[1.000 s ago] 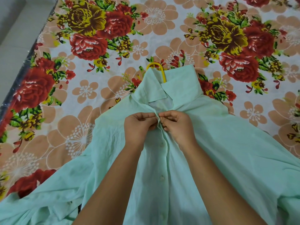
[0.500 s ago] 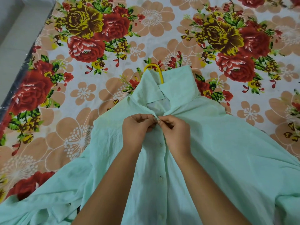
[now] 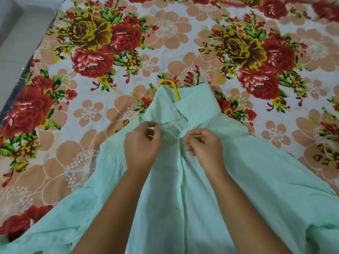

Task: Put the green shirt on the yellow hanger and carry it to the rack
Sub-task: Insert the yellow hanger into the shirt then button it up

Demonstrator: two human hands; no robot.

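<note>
— Where is the green shirt lying?

— The green shirt point(image 3: 247, 180) is lying spread across the lower half of the frame on the flowered bedsheet point(image 3: 88, 114), with its collar point(image 3: 194, 101) pointing toward the top. The yellow hanger point(image 3: 169, 83) is showing only its hook, which is sticking out of the collar opening just above centre. The cloth is hiding the rest of it.

— And your 2 hands?

— I am pinching the front edge just under the collar with my left hand point(image 3: 142, 145), thumb and forefinger closing on the cloth. My right hand point(image 3: 205, 146) is curling its fingers round the opposite front edge, just right of centre. The 2 hands are working near each other, apart. A row of buttons point(image 3: 177, 213) is running down between my forearms.
</note>
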